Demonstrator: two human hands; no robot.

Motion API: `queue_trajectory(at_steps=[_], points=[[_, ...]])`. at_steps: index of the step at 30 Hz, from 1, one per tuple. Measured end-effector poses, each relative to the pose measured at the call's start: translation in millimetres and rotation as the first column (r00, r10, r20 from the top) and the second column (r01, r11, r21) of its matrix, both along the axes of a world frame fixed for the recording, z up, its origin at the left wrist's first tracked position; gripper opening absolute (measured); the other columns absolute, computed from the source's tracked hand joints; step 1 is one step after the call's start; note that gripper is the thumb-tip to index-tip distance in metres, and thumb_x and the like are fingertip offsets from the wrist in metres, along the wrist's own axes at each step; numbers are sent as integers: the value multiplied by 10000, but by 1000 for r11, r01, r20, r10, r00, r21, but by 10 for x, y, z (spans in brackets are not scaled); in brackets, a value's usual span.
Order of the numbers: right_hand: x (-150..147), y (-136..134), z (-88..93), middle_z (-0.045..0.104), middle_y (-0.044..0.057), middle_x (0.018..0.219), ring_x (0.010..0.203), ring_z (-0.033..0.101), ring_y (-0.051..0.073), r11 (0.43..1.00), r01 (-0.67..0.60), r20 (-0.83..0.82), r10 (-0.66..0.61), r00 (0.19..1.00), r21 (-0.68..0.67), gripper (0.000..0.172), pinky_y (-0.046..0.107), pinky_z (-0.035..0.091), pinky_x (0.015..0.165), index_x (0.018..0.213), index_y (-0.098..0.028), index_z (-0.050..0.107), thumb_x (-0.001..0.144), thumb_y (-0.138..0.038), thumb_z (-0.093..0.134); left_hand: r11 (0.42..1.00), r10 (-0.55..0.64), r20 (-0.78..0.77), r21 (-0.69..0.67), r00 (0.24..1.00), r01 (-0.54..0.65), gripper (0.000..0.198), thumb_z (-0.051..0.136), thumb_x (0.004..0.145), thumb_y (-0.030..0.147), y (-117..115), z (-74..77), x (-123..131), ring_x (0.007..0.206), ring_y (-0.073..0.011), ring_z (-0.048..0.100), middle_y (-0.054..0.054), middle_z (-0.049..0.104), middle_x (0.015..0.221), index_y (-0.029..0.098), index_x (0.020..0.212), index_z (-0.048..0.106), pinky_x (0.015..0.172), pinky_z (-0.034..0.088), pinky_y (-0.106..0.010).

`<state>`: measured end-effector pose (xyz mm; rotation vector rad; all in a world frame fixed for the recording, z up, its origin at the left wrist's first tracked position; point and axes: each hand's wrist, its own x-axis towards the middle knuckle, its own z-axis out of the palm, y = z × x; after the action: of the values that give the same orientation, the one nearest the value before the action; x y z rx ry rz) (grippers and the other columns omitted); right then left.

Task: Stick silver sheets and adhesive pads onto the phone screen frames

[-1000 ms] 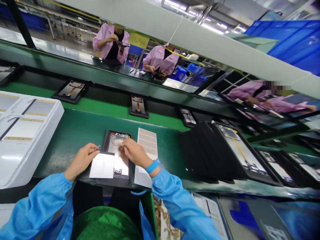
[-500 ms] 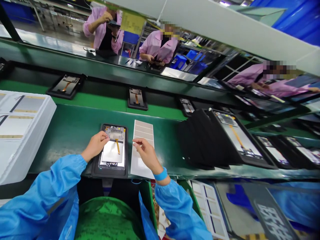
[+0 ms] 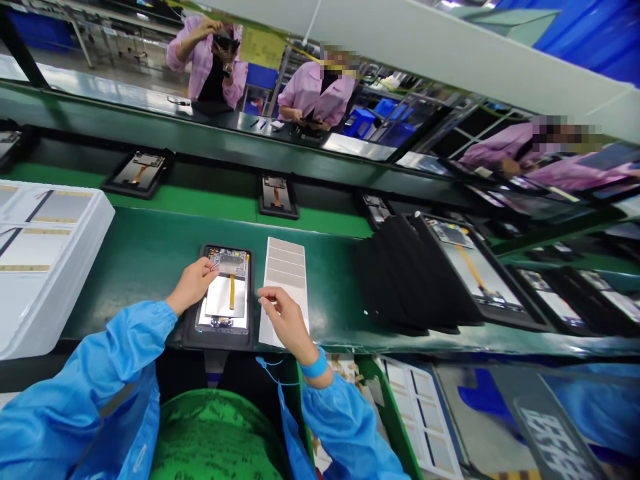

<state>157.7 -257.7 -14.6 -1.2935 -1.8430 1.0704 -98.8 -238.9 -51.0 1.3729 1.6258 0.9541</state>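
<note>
We're watching the left hand pinch something thin, the right hand half-closed over the label sheet, its grip unclear; one slip could snag the ribbon cable!

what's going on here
A person in a blue smock is working at a green conveyor belt. Their left hand is at the top corner of an opened tablet-like device in a black tray. Their right hand is over a sheet of pale strips beside it. Co-workers in pink smocks sit across the line.
</note>
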Motion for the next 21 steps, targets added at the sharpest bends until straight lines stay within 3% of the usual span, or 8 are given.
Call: queue_trajectory(at_steps=[4,10,13,18,21], points=[[-68,-37,23,664,70,1170,1057,628,191,992,-80,68,74,995,94,188,307,530,793,1032,-223,668,979,-249,489,1000,-2,-11,3,1000,2,178,569,819,374,11,-1,4,540,-133,482,40,570,575,200,813,534,548,306,-235],[-177,-61,-51,635,88,1311,1211,562,214,932,-278,227,226,947,232,263,412,471,1047,1144,-217,678,985,-160,477,1000,-6,-60,9,998,7,170,554,837,368,24,-15,5,547,-132,485,46,561,576,203,805,527,552,318,-233],[-215,-75,-87,625,86,1346,1196,559,224,900,-365,318,282,905,240,286,420,502,1014,1172,-222,679,988,-155,470,1000,-17,-100,13,995,18,140,544,848,337,32,-30,-1,550,-133,490,49,559,571,203,812,528,560,329,-236],[-260,-100,-104,632,93,1342,1152,562,236,874,-407,434,268,860,266,288,421,531,976,1159,-201,685,988,-146,460,997,-63,-205,31,977,71,108,560,861,297,45,15,-25,585,-150,534,28,598,613,201,815,579,604,373,-262],[-300,-124,-102,624,109,1350,1111,561,246,854,-432,501,249,829,291,289,432,545,950,1156,-182,682,983,-135,455,994,-60,-290,72,955,84,120,590,853,276,59,103,-43,747,-195,586,-33,636,763,201,774,640,711,425,-306]])
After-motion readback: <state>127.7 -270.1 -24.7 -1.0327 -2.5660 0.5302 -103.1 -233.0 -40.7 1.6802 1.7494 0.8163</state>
